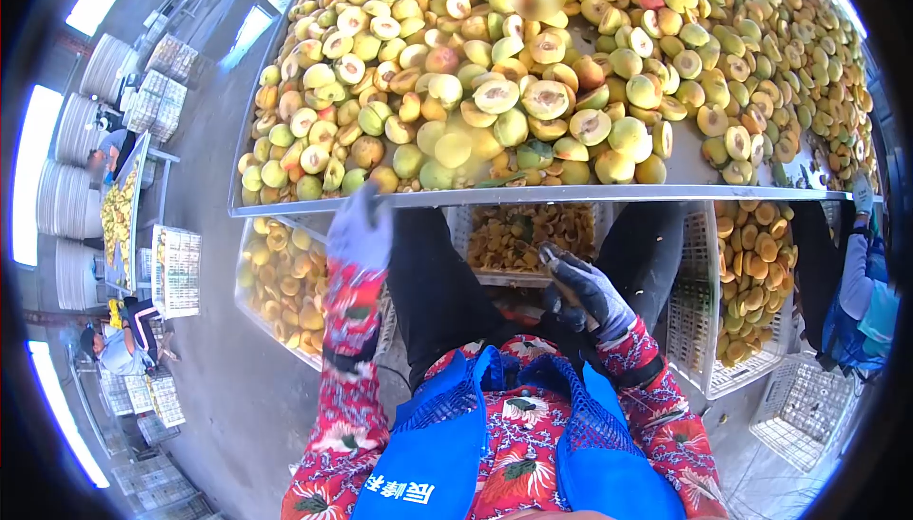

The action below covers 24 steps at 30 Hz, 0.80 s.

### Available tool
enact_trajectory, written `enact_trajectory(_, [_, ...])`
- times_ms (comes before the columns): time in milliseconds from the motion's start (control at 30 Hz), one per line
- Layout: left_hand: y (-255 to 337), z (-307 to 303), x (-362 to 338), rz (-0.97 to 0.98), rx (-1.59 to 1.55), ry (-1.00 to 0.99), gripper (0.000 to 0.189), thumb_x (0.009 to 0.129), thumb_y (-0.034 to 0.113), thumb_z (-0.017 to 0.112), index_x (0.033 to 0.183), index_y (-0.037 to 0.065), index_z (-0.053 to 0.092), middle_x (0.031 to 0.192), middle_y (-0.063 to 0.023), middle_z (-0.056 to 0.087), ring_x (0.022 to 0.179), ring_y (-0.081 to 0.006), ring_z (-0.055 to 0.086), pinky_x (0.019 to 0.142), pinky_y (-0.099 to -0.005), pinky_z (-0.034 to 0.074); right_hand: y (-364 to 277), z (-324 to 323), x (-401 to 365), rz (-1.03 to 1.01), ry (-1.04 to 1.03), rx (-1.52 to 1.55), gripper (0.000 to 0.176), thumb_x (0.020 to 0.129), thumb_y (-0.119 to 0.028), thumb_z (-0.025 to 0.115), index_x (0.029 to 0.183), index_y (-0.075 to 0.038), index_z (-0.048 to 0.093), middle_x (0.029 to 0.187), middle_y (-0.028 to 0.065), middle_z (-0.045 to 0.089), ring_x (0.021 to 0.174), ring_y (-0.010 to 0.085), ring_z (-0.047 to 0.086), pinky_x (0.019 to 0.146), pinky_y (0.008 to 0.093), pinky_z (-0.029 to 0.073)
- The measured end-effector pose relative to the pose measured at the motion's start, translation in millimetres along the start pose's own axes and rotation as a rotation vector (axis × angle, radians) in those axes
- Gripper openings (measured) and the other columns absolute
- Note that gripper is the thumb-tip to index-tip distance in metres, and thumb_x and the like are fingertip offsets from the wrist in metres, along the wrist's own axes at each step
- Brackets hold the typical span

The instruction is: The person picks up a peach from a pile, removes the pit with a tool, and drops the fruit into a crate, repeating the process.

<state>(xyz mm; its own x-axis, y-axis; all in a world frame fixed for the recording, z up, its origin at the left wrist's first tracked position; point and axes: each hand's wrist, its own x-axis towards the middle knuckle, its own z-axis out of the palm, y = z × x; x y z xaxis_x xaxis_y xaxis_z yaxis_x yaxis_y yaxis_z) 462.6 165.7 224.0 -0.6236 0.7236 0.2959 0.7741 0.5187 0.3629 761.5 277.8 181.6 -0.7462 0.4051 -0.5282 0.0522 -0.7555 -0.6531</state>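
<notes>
Halved and whole yellow-green fruit (pixel 547 99) lie heaped on a metal table (pixel 571 195). My left hand (pixel 361 225), in a pale glove, is raised at the table's near edge, close to the fruit; its fingers are blurred. Lower down, over my lap, my right hand (pixel 585 294) in a grey glove is closed around a small tool (pixel 550 255) with a metal end. Below the table edge, between my knees, a crate (pixel 533 279) holds fruit scraps (pixel 523 235).
Crates of halved fruit stand at left (pixel 282 282) and right (pixel 756 277) of my legs. An empty white crate (pixel 804 406) is at the lower right. Another person (pixel 861 301) sits at far right. People work around a second table (pixel 122 206) at far left, near stacked crates.
</notes>
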Motion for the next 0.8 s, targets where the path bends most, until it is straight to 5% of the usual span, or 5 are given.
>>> enact_trajectory(267, [91.7, 127.0, 152.4, 0.449, 0.029, -0.353, 0.047, 0.086, 0.047, 0.054, 0.111, 0.007, 0.060, 0.113, -0.0197, 0.057, 0.104, -0.0405, 0.054, 0.085, -0.0490, 0.045, -9.3, 0.3, -25.2, -0.010, -0.014, -0.212, 0.044, 0.096, -0.040, 0.049, 0.094, 0.002, 0.062, 0.077, 0.0009, 0.059, 0.067, 0.0074, 0.052, 0.063, 0.0224, 0.042])
enact_trajectory(467, [138.9, 67.6, 110.1, 0.303, -0.131, -0.286, 0.049, 0.078, 0.027, 0.072, 0.116, 0.010, 0.046, 0.100, -0.0171, 0.062, 0.088, -0.0345, 0.065, 0.068, -0.0422, 0.053, -21.5, 9.7, -28.0, -0.166, 0.195, -0.407, 0.026, 0.098, -0.027, 0.051, 0.097, -0.001, 0.053, 0.072, 0.0075, 0.061, 0.063, 0.0130, 0.057, 0.057, 0.0284, 0.043])
enact_trajectory(567, [99.1, 84.8, 73.9, -0.052, -1.048, -0.503, 0.045, 0.080, 0.022, 0.070, 0.118, 0.013, 0.047, 0.096, -0.0086, 0.060, 0.079, -0.0145, 0.064, 0.044, -0.0249, 0.050, -38.7, 22.9, -27.9, -0.521, 0.216, -0.716, 0.019, 0.095, -0.018, 0.053, 0.098, 0.001, 0.049, 0.066, 0.0185, 0.057, 0.058, 0.0301, 0.062, 0.052, 0.0377, 0.045])
enact_trajectory(733, [91.2, 77.7, 8.4, -0.258, -1.267, -0.666, 0.040, 0.093, 0.027, 0.059, 0.120, -0.001, 0.052, 0.114, -0.0139, 0.059, 0.097, -0.0222, 0.060, 0.085, -0.0346, 0.050, -39.4, 40.5, -10.4, -0.674, 0.255, -0.935, 0.024, 0.092, -0.019, 0.057, 0.093, 0.000, 0.043, 0.064, 0.0201, 0.060, 0.058, 0.0393, 0.060, 0.049, 0.0481, 0.044])
enact_trajectory(800, [90.6, 78.7, -13.1, -0.089, -0.822, -0.606, 0.042, 0.092, 0.035, 0.058, 0.117, 0.001, 0.054, 0.101, -0.0068, 0.063, 0.086, -0.0168, 0.062, 0.075, -0.0316, 0.051, -37.1, 43.8, -8.7, -0.673, 0.326, -1.075, 0.025, 0.092, -0.022, 0.057, 0.091, -0.001, 0.045, 0.060, 0.0199, 0.058, 0.054, 0.0390, 0.059, 0.048, 0.0484, 0.044])
